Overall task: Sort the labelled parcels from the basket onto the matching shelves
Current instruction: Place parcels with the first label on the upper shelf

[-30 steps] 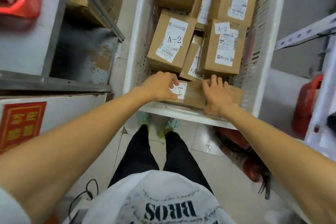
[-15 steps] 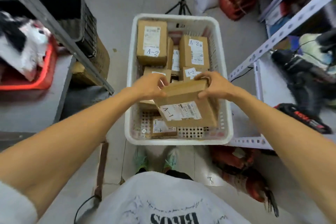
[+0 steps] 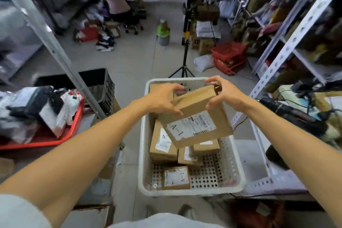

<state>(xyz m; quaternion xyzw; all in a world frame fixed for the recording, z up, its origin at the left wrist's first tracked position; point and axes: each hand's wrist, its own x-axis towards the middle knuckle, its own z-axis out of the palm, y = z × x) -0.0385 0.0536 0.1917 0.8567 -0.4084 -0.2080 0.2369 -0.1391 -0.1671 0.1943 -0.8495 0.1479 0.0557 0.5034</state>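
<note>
Parcel A-1 (image 3: 196, 116), a brown cardboard box with a white shipping label and a barcode, is held in the air above the middle of the white perforated basket (image 3: 192, 191). It hangs clear of the boxes beneath it. It is tilted, with its labelled face turned toward the camera and its near edge lower than its far edge. Both hands are clamped on it. The left hand (image 3: 162, 98) grips the far left corner, with fingers curled over the top and the thumb on the side below. The right hand (image 3: 224, 94) grips the far right corner, with fingers hooked over the far edge and the thumb pressed to the side face.

More cardboard parcels lie inside the basket. A tall parcel (image 3: 162, 143) stands against the left wall, its label partly hidden by the held box. A small flat parcel (image 3: 176, 177) lies on the basket floor at the near edge, toward the left corner; its label reads A-1 upside down. Another parcel (image 3: 157, 89) shows at the far left corner, under the left hand.

The basket sits between two shelf racks, marked by a grey post (image 3: 50, 42) on the left and a white perforated upright (image 3: 294, 37) on the right. A red tray (image 3: 46, 143) of bagged goods rests on the left rack, with a black crate (image 3: 100, 83) beyond it. Past the basket's far edge a tripod stand (image 3: 185, 42) rises from the tiled floor. Stacked red baskets (image 3: 229, 55) lie to the right of the tripod stand, and a green-and-grey container (image 3: 163, 33) stands to its left.
</note>
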